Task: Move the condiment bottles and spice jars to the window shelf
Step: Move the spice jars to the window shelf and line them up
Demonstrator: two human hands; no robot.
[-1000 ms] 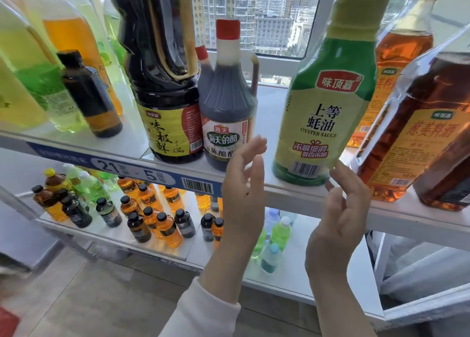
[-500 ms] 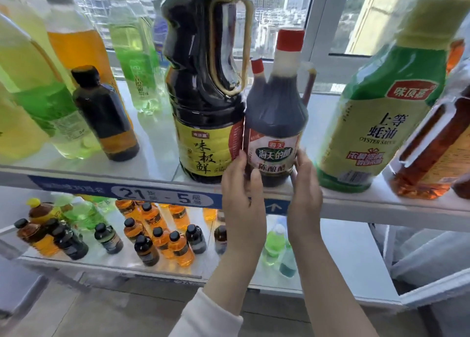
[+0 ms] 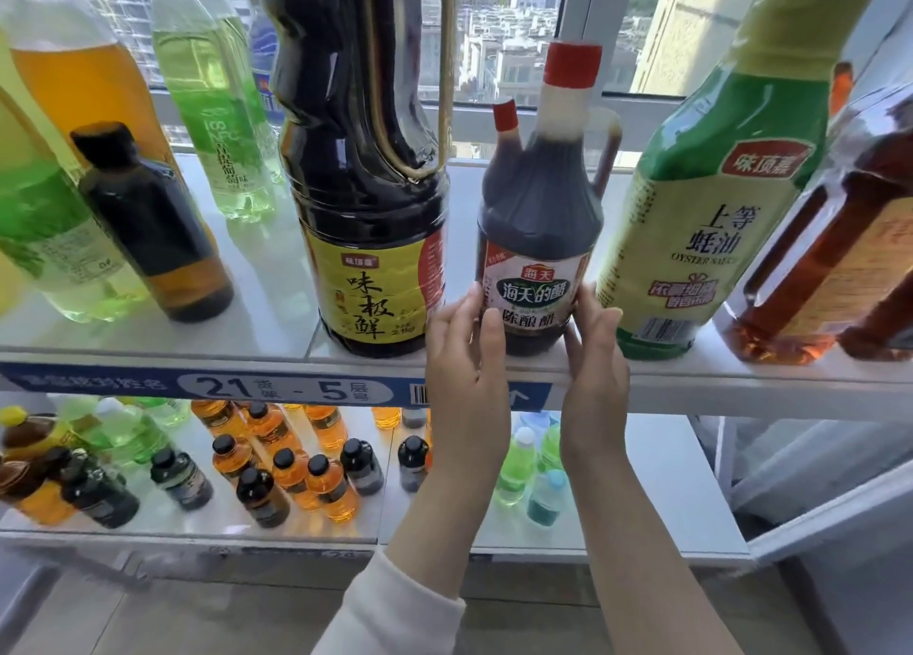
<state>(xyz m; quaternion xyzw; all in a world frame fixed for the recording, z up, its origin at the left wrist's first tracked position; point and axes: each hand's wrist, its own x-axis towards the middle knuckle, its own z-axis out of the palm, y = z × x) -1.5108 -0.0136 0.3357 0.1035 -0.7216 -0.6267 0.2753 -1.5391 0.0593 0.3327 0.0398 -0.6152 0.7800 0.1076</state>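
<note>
Flanking vinegar bottle (image 3: pixel 539 220) base on shelf (image 3: pixel 741 384): left hand (image 3: pixel 464 358) grasping it, right hand (image 3: pixel 595 358) seemingly grasping opposite side.

blue label strip (image 3: pixel 276 388) reading 21-5 | window frame (image 3: pixel 588 27) with buildings (image 3: pixel 514 61) beyond | grey floor (image 3: pixel 148 615) below

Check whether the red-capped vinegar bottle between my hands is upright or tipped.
Upright: the vinegar bottle sits base-down on the shelf, red cap pointing up.
</note>
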